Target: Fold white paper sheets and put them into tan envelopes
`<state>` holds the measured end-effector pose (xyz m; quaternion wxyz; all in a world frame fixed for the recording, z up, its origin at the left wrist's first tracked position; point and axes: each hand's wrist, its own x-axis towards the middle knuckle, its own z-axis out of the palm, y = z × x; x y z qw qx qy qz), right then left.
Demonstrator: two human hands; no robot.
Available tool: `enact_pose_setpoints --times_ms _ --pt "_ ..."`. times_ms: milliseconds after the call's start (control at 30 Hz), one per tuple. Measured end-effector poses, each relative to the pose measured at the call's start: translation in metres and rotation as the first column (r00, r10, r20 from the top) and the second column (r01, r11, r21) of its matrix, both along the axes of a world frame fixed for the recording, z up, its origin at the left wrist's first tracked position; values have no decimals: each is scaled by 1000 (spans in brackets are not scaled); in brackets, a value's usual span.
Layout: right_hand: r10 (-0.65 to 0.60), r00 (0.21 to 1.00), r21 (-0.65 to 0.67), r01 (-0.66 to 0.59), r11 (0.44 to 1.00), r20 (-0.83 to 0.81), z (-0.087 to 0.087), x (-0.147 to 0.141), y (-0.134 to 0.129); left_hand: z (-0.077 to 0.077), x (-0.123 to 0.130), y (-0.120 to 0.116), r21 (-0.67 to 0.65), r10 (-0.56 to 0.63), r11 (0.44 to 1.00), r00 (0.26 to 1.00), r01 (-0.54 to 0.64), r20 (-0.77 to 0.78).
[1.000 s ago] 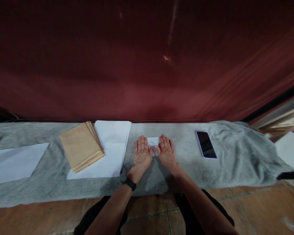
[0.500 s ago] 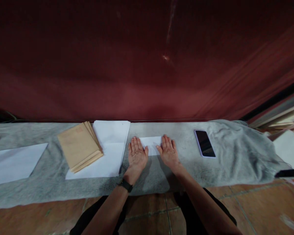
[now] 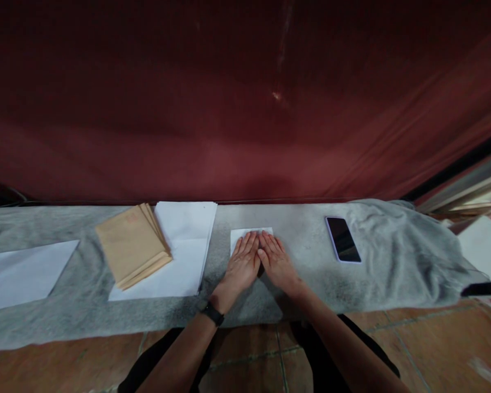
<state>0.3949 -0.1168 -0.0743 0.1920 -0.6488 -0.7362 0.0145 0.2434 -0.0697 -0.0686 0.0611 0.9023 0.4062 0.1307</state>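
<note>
A small white paper [image 3: 235, 236] lies on the grey cloth in front of me, its upper edge and left corner showing. My left hand [image 3: 243, 263] rests flat on it, fingers stretched out. Right beside it, my right hand [image 3: 277, 263] also lies flat on the paper, the two hands touching near the middle. Both palms face down and cover most of the sheet. To the left is a stack of larger white sheets [image 3: 190, 240], partly under several brown envelopes [image 3: 133, 245].
A phone [image 3: 342, 240] lies to the right on the grey cloth [image 3: 311, 229]. Another white sheet [image 3: 24, 275] is at the far left. A dark red surface [image 3: 229, 136] rises behind the cloth. The tiled floor [image 3: 249, 365] shows at the near edge.
Both hands have moved inward from the paper's two ends and now meet over its middle. The left palm, partly turned up before, now faces down.
</note>
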Motion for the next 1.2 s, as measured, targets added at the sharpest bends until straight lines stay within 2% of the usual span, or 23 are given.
enact_pose_setpoints --times_ms 267,500,667,767,900,967,1067,1133,1200 --pt "67 997 -25 -66 998 40 -2 0 -15 -1 -8 7 -10 -6 1000 997 5 -78" --pt "247 967 -28 -246 969 55 -1 0 -32 -6 -8 20 -22 95 995 992 -97 -86" --pt "313 950 -76 -311 947 16 0 -4 -41 -1 -6 24 -47 116 992 989 -121 -95" --pt "313 949 -84 -315 946 -31 6 -5 -43 6 -2 22 -62 68 995 994 -73 -81" --pt "340 924 -83 -358 930 -178 16 2 -35 13 6 18 -99 -98 991 995 94 -37" --pt "275 925 -77 -304 950 -263 18 10 -27 14 8 17 -120 -141 983 989 136 -34" --pt "96 928 -48 -121 992 -359 16 23 -14 12 7 16 -118 -154 982 988 150 -29" --pt "63 917 -23 -78 997 -393 14 30 -5 9 5 15 -94 -167 982 986 165 -11" --pt "87 919 -19 -102 995 -384 12 36 2 5 2 14 -77 -188 979 982 188 3"
